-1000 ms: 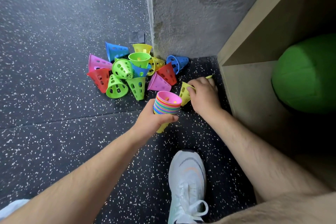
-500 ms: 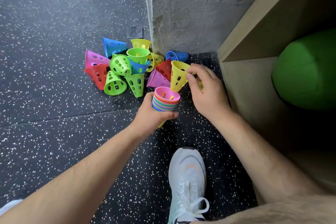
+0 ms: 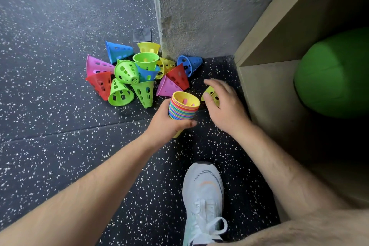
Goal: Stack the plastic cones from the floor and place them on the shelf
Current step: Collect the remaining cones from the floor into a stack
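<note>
Gripping 1 stack (image 3: 183,108); 14 loose cones (image 3: 126,72).

No text, label, brand or number legible anywhere in my view. White shoe (image 3: 202,189), near: dark stripes and an orange mark, no letters I can make out. Grey patch (image 3: 142,34) on the far floor: nothing I can read.

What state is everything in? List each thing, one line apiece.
Stack: nested, yellow on top, gripped by left hand.
Right hand: fingers spread over a lone yellow cone.
Loose cones: heaped on the floor, mostly on their sides.
Shelf: open-fronted, no cones visible inside.
</note>
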Action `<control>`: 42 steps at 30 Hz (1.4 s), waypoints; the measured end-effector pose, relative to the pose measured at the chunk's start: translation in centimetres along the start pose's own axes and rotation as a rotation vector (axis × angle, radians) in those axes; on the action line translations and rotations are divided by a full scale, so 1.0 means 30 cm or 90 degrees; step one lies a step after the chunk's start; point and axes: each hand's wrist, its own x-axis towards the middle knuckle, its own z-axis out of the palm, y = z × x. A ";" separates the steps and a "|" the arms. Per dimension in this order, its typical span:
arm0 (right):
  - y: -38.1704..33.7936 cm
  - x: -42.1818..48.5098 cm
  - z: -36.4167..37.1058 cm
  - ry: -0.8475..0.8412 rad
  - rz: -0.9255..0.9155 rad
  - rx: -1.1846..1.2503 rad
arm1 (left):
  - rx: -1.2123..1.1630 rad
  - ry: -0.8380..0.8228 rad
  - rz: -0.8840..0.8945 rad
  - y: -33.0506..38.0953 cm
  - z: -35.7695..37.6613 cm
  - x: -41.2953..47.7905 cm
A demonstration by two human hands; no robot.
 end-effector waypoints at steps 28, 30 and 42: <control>-0.147 0.014 0.013 -0.201 0.009 0.202 | -0.063 0.058 -0.025 -0.019 -0.028 -0.052; -0.175 0.008 0.031 -0.274 0.041 0.232 | -0.063 0.073 -0.035 -0.034 -0.050 -0.071; -0.175 0.210 0.223 -0.216 -0.238 -0.278 | -0.051 0.168 -0.077 -0.080 -0.198 -0.148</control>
